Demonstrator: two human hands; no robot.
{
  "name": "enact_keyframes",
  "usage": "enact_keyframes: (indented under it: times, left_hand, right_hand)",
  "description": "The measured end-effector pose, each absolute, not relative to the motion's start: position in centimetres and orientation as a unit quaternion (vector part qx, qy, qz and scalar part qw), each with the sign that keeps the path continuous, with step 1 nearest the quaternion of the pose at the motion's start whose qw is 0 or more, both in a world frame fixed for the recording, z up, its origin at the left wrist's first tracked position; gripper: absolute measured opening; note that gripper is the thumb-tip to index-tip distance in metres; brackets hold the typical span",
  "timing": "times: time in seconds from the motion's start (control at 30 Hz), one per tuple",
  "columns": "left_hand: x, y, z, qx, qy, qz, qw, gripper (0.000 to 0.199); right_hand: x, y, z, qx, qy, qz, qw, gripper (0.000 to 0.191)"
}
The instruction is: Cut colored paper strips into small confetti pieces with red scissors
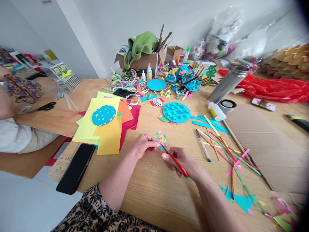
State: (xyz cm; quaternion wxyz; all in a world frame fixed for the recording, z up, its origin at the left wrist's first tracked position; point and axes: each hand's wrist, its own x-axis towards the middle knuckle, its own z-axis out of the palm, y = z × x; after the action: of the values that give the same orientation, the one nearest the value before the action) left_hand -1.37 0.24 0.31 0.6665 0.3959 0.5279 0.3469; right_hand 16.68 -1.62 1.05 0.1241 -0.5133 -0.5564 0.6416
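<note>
My right hand (180, 159) is closed around a pair of scissors (176, 161) with red handles, the blades pointing up and left. The blade tips reach the fingertips of my left hand (146, 143), which is pinched; whatever sits between those fingers is too small to make out. Just beyond both hands lies a small heap of colourful paper bits (161, 138). Further off, a blue paper disc with raised squares (176, 112) rests on the table, a paper fish (164, 119) partly under it. On stacked coloured sheets (109, 138) to the left lies a blue oval with pale patches (104, 115).
A black phone (76, 168) lies at the front left edge. Paper strips (231, 154), a pen (204, 145) and cardboard (270, 145) occupy the right. A metal flask (228, 84) leans beside a glue bottle (216, 111). Another person's arm (7, 96) shows at far left.
</note>
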Motion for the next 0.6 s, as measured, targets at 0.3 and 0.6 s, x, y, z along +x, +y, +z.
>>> enact_keyframes:
  times: [0.3,0.6]
  left_hand:
    - [-1.56,0.27,0.12,0.376,0.514,0.361,0.681,0.014]
    - [-1.49,0.24,-0.03,0.336,0.491,0.394,0.701,0.015]
  right_hand:
    - [16.64,-1.64,1.01,-0.526,-0.551,0.635,0.13,0.046]
    - [16.69,-1.52,0.45,-0.541,-0.541,0.627,0.146,0.043]
